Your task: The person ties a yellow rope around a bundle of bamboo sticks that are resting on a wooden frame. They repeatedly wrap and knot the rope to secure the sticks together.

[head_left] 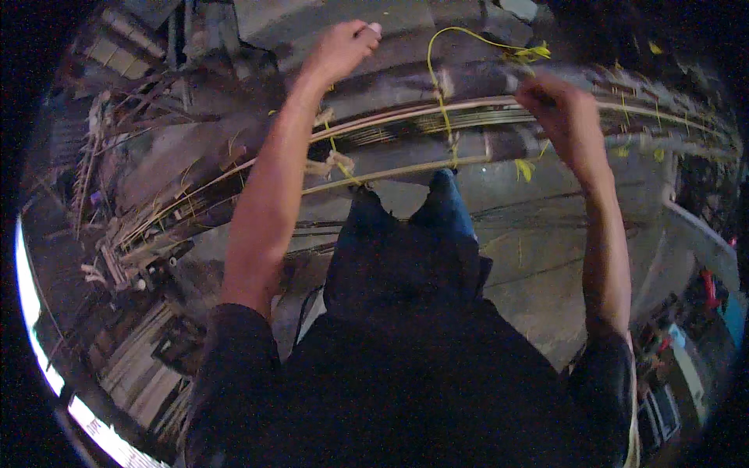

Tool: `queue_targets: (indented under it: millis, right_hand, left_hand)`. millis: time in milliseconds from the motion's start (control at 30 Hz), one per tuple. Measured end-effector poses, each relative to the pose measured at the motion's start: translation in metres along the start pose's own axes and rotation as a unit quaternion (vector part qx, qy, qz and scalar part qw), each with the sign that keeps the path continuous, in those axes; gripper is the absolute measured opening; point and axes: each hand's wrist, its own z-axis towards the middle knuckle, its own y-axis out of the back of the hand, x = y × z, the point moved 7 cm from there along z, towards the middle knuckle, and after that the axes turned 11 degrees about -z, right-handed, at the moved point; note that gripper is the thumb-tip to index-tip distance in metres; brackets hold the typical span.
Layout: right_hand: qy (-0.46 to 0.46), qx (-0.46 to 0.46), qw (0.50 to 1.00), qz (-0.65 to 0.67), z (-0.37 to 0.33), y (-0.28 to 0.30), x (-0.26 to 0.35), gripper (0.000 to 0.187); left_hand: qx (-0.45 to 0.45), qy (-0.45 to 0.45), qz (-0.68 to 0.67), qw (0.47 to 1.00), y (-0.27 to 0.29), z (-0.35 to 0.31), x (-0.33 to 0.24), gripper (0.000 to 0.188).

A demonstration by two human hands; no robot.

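Observation:
A long frame of slim rods and bars [390,118] runs from left to right in front of my legs, with yellow cord tied around it in several places. My left hand [343,51] is raised beyond the frame, its fingers curled closed; whatever may be in them is hidden. Over the right part of the rods, my right hand [560,105] is also closed and somewhat blurred, and I cannot make out its contents. Between the hands a yellow cord [439,90] crosses the frame and arcs right. Its bunched end [537,53] lies just beyond my right hand.
Yellow tufts [524,168] hang along the frame's near side. A jumble of wooden pieces [144,355] lies at the lower left. At the right stand a pale-edged panel [702,234] and a red item [709,288]. My feet stand on the grey floor [530,257].

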Motion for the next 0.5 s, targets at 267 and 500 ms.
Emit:
queue_targets:
  millis: [267, 500]
  right_hand:
    - [-0.184, -0.11, 0.967, -0.137, -0.013, 0.019, 0.003, 0.019]
    - [-0.065, -0.081, 0.972, -0.213, 0.023, -0.01, -0.002, 0.016]
  left_hand:
    - [0.032, -0.094, -0.212, 0.972, 0.084, -0.126, -0.019, 0.026]
    - [0.083, -0.148, -0.217, 0.961, 0.091, -0.172, -0.022, 0.025]
